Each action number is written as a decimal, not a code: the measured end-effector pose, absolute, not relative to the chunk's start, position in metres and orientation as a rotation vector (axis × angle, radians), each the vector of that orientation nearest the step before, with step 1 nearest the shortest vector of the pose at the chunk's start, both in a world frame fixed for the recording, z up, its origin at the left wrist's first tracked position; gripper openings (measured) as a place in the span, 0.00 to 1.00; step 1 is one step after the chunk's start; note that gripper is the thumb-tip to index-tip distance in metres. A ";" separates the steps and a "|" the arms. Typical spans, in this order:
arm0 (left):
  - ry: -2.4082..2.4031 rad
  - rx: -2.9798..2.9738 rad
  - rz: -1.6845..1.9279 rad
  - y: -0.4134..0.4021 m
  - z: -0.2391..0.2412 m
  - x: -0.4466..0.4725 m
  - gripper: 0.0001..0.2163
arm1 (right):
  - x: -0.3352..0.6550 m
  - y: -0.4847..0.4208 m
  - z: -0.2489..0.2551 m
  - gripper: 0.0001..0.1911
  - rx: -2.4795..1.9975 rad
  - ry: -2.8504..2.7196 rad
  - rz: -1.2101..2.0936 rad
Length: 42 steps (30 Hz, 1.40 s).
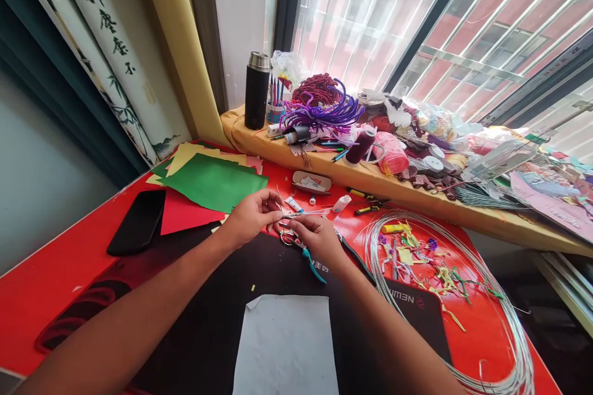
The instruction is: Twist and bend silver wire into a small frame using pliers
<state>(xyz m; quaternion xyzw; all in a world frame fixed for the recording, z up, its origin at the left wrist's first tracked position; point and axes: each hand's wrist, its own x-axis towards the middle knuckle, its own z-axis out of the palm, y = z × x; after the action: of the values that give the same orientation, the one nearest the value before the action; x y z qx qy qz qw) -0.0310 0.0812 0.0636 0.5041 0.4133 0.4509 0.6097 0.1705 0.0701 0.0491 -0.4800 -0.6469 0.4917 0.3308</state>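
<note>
My left hand [250, 217] and my right hand [319, 236] meet over the back part of the black desk mat [199, 302]. Both have thumb and forefinger pinched together on a thin wire [308, 213], pale and partly hidden by the fingers. A fine end sticks up by the left fingertips. Just beneath the hands lie scissors [286, 237] and pliers with a teal handle [315, 268]. Behind them are a small tube [293, 204] and a little white bottle [341, 203]. Nearer to me lies a pale sheet [287, 345], one corner curled.
A large coil of silvery wire [512, 327] rings colourful scraps [407, 256] at the right. Green paper [213, 182], red paper [185, 213] and a black phone [138, 222] lie left. The sill holds a black thermos [257, 92], purple cords [324, 112] and heaped craft supplies.
</note>
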 end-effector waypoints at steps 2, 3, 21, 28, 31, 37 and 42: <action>1.029 1.267 1.054 0.084 0.057 -0.029 0.11 | 0.165 0.061 0.044 0.17 -1.298 -1.747 1.137; 1.074 1.335 1.061 0.085 0.053 -0.028 0.09 | 0.163 0.057 0.043 0.16 -1.333 -1.791 1.063; 0.946 1.663 0.774 0.059 0.059 -0.008 0.04 | 0.196 0.041 0.095 0.10 -1.328 -2.633 0.378; 0.800 1.430 0.667 0.047 0.075 -0.010 0.08 | 0.208 0.061 0.114 0.08 -1.259 -2.487 0.782; 0.699 1.335 0.665 0.044 0.080 -0.014 0.10 | 0.214 0.071 0.115 0.13 -1.195 -2.257 1.279; 0.766 1.203 0.954 0.050 0.083 -0.017 0.15 | 0.203 0.065 0.079 0.20 -1.195 -1.725 1.513; 1.000 1.344 1.066 0.058 0.069 -0.014 0.11 | 0.175 0.038 0.039 0.17 -1.247 -1.604 1.268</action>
<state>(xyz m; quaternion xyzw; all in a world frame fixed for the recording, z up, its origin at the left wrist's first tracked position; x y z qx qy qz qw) -0.0138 0.0581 0.0687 0.5670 0.4219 0.4495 0.5463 0.1747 0.0385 0.0391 -0.4849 -0.6236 0.4928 0.3648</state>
